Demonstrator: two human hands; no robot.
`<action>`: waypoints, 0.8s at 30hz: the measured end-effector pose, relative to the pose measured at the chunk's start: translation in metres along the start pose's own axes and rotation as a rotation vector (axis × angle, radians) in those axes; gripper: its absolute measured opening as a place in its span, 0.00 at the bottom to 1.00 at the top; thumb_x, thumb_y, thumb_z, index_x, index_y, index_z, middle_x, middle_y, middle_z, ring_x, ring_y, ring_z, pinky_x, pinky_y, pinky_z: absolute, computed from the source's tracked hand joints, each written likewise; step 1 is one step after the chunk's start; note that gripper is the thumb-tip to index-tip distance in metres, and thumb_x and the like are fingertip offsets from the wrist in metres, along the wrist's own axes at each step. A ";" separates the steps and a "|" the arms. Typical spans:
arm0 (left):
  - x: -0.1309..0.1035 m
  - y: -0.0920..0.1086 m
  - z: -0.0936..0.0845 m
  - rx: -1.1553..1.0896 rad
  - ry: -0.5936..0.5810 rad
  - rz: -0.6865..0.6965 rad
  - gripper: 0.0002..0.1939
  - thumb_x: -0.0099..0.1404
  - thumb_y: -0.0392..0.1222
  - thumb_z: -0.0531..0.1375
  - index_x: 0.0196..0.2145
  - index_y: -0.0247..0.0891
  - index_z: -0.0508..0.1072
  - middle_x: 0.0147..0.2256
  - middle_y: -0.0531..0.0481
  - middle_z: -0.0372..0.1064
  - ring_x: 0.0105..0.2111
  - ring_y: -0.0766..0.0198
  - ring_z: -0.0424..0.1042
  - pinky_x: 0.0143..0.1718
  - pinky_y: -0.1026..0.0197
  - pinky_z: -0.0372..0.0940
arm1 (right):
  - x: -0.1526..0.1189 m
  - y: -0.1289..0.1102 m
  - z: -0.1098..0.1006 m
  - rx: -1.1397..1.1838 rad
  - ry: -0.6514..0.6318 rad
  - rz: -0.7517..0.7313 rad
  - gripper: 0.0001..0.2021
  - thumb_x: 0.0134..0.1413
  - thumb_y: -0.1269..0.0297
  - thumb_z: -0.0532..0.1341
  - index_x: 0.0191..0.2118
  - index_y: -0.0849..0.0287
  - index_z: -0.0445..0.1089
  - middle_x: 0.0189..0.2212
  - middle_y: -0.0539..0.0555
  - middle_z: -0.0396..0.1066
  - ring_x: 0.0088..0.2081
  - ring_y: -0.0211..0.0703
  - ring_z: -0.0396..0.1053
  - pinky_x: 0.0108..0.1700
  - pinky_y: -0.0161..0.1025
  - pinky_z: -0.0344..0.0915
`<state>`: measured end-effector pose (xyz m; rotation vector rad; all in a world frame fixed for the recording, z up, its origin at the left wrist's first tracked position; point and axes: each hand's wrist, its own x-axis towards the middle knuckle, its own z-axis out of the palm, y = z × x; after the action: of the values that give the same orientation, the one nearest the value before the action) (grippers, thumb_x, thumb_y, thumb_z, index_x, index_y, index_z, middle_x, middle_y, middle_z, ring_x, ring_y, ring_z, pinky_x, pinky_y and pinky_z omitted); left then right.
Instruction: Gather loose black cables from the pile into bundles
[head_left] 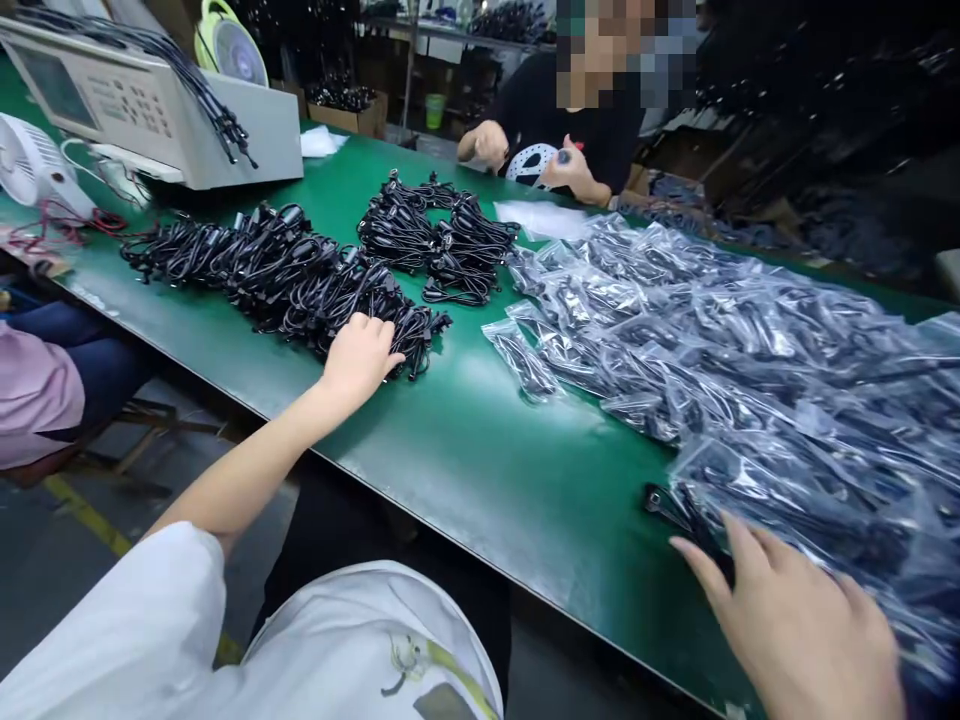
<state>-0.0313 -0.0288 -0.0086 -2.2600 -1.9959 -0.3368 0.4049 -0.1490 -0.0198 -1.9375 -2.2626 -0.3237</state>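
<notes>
My left hand lies on the near edge of a long pile of bundled black cables. Its fingers curl down among them and the fingertips are hidden, so its grip does not show. Far to the right, my right hand is open, thumb and forefinger apart. A loose black cable runs into the gap between them, its looped end resting on the green table. Beside and beyond this hand spreads a large heap of cables in clear plastic bags.
A smaller heap of black cables sits mid-table, near clear bags. A bench instrument with cables draped on top stands at the back left, beside a white fan. Across the green table sits a co-worker, both hands raised.
</notes>
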 end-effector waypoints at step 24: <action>0.014 0.099 0.023 -1.397 -0.423 -0.050 0.24 0.56 0.44 0.67 0.49 0.38 0.69 0.40 0.49 0.72 0.39 0.62 0.73 0.46 0.57 0.68 | 0.094 -0.124 0.046 1.317 -0.381 0.119 0.08 0.61 0.61 0.58 0.41 0.58 0.68 0.21 0.44 0.65 0.19 0.34 0.65 0.26 0.32 0.63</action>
<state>0.0707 -0.0230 -0.0214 -3.1260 -2.3449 -1.8881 0.2693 -0.0650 -0.0493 -1.3509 -1.6409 1.2915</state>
